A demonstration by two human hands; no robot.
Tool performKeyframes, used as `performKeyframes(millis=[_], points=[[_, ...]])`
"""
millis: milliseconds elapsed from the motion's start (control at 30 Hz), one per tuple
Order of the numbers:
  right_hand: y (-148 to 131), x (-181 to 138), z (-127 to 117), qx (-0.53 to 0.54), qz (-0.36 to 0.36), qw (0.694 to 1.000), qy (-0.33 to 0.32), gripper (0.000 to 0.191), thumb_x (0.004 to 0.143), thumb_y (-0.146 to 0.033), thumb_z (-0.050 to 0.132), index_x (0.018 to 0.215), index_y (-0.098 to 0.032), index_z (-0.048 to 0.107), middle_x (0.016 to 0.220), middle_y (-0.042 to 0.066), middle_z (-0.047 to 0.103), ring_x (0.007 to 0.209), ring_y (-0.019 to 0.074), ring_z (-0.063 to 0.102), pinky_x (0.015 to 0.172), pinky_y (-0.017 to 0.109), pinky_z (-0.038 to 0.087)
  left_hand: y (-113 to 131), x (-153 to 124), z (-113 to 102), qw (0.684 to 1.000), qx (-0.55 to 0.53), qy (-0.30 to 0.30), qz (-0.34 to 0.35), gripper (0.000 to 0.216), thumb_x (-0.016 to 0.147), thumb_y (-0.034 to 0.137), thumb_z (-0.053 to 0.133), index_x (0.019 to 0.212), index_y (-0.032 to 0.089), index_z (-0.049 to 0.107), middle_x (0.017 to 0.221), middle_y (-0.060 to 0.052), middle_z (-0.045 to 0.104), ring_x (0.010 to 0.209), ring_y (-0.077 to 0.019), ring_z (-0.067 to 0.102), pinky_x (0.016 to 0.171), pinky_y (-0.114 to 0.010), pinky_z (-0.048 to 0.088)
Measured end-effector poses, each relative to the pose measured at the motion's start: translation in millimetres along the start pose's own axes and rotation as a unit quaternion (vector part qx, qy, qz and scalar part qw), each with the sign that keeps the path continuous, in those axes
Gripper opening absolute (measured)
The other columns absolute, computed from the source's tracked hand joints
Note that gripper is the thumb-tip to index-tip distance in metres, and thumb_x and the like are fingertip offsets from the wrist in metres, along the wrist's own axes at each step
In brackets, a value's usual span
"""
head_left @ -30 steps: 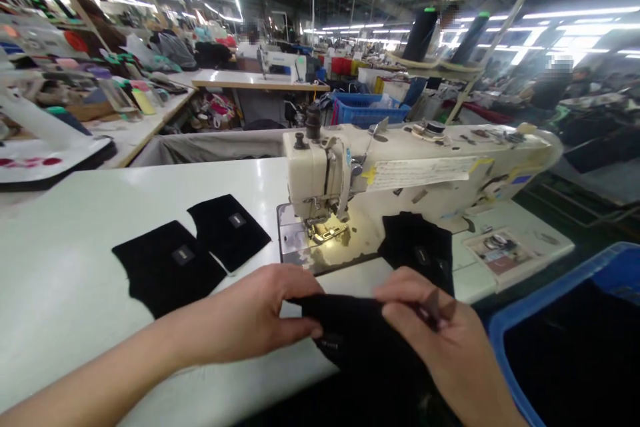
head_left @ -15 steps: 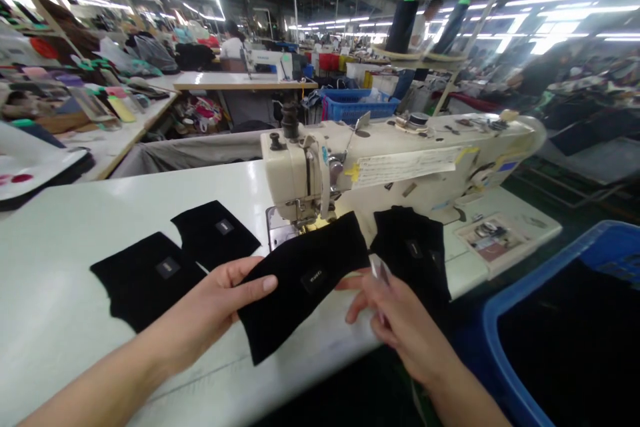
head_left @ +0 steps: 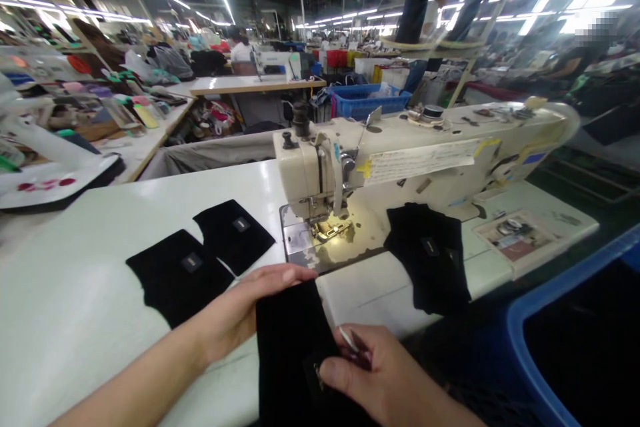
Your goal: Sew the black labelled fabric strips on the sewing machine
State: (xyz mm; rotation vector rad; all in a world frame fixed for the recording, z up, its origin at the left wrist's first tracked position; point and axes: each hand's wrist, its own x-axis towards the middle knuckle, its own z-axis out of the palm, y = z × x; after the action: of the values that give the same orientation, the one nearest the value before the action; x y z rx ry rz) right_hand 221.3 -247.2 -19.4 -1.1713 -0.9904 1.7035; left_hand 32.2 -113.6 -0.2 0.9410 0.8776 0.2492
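Note:
A black fabric piece (head_left: 285, 353) with a small dark label hangs between my hands at the table's front edge. My left hand (head_left: 247, 303) is closed on its upper left side, thumb along the top edge. My right hand (head_left: 375, 370) grips the lower right part, thumb on the label. Small metal thread snips (head_left: 354, 341) sit in the same hand, blades pointing up and left. Beyond is the sewing machine (head_left: 305, 177), its lit needle plate (head_left: 345, 240) bare of fabric. Two similar labelled black pieces, one nearer (head_left: 175, 273) and one farther (head_left: 235, 230), lie at left.
More black labelled pieces (head_left: 425, 253) lie on the table right of the needle. A blue basket (head_left: 520, 320) holding dark material stands at the lower right. Thread cones (head_left: 414, 13) rise behind the machine. Another white machine (head_left: 45, 160) is at far left.
The held fabric has come toward me and turned from slanting across to hanging lengthwise. My right hand, with the snips, has moved down and now grips the fabric. The view has shifted slightly left.

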Motion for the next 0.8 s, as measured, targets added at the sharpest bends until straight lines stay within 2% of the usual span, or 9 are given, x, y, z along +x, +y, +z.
performKeyframes(millis=[133, 233, 300, 367, 467, 567, 700, 800], points=[[-0.6, 3.0, 5.2, -0.019, 0.001, 0.999, 0.029, 0.018, 0.084, -0.029, 0.065, 0.073, -0.020, 0.054, 0.065, -0.005, 0.047, 0.065, 0.0117, 0.045, 0.063, 0.022, 0.043, 27.6, 19.3, -3.3, 0.985, 0.167, -0.011, 0.033, 0.035, 0.066, 0.045, 0.087, 0.088, 0.019, 0.078, 0.089, -0.004, 0.078, 0.084, -0.0205, 0.070, 0.085, -0.033, 0.055], [6.7, 0.9, 4.6, -0.032, 0.017, 0.998, 0.061, 0.022, 0.083, -0.033, 0.068, 0.071, -0.020, 0.055, 0.064, -0.005, 0.048, 0.063, 0.0116, 0.046, 0.062, 0.022, 0.043, 41.1, 29.0, 0.2, 0.957, 0.278, -0.018, 0.085, 0.029, 0.072, 0.047, 0.080, 0.079, 0.019, 0.075, 0.079, 0.000, 0.075, 0.077, -0.0173, 0.067, 0.081, -0.031, 0.052], [17.5, -2.1, 3.0, -0.051, 0.047, 0.993, 0.095, 0.024, 0.081, -0.037, 0.072, 0.073, -0.019, 0.057, 0.062, -0.006, 0.047, 0.062, 0.0111, 0.046, 0.060, 0.021, 0.041, 49.0, 33.6, -0.5, 0.929, 0.348, -0.002, 0.126, 0.030, 0.077, 0.048, 0.074, 0.080, 0.019, 0.073, 0.075, 0.001, 0.073, 0.073, -0.0165, 0.064, 0.075, -0.029, 0.050], [31.0, -4.8, 1.8, -0.074, 0.079, 0.988, 0.112, 0.029, 0.080, -0.042, 0.074, 0.073, -0.019, 0.058, 0.059, -0.006, 0.047, 0.059, 0.0107, 0.048, 0.056, 0.020, 0.038, 55.4, 38.0, -4.1, 0.895, 0.413, 0.025, 0.169, 0.030, 0.081, 0.049, 0.067, 0.081, 0.019, 0.072, 0.074, 0.001, 0.071, 0.071, -0.0167, 0.063, 0.072, -0.029, 0.049], [47.9, -6.5, 2.3, -0.087, 0.108, 0.987, 0.088, 0.034, 0.084, -0.049, 0.068, 0.073, -0.018, 0.057, 0.057, -0.003, 0.059, 0.052, 0.0105, 0.051, 0.053, 0.020, 0.037, 57.4, 47.3, -10.6, 0.849, 0.481, 0.039, 0.215, 0.029, 0.085, 0.046, 0.060, 0.083, 0.019, 0.071, 0.078, 0.000, 0.071, 0.076, -0.0184, 0.064, 0.075, -0.030, 0.049], [54.1, -6.5, 4.9, -0.116, 0.090, 0.986, 0.084, 0.037, 0.091, -0.051, 0.057, 0.073, -0.019, 0.057, 0.059, 0.002, 0.068, 0.052, 0.0123, 0.057, 0.057, 0.022, 0.043, 48.2, 60.2, -13.7, 0.800, 0.535, 0.070, 0.263, 0.025, 0.089, 0.039, 0.056, 0.083, 0.019, 0.070, 0.082, -0.002, 0.071, 0.078, -0.0195, 0.065, 0.076, -0.031, 0.051], [53.9, -6.9, 7.3, -0.207, 0.049, 0.973, 0.095, 0.043, 0.097, -0.053, 0.047, 0.067, -0.022, 0.051, 0.054, 0.002, 0.066, 0.058, 0.0178, 0.067, 0.069, 0.027, 0.052, 29.5, 73.8, -12.1, 0.697, 0.618, 0.121, 0.343, 0.022, 0.095, 0.030, 0.051, 0.086, 0.019, 0.068, 0.086, -0.006, 0.070, 0.084, -0.0216, 0.066, 0.080, -0.035, 0.054], [59.7, -9.2, 5.5, -0.299, 0.019, 0.949, 0.094, 0.042, 0.102, -0.044, 0.042, 0.067, -0.023, 0.051, 0.052, 0.001, 0.065, 0.054, 0.0167, 0.068, 0.067, 0.025, 0.052, 18.6, 77.2, -11.3, 0.626, 0.654, 0.150, 0.397, 0.022, 0.098, 0.029, 0.051, 0.088, 0.019, 0.067, 0.090, -0.008, 0.068, 0.088, -0.0229, 0.065, 0.081, -0.037, 0.055]])
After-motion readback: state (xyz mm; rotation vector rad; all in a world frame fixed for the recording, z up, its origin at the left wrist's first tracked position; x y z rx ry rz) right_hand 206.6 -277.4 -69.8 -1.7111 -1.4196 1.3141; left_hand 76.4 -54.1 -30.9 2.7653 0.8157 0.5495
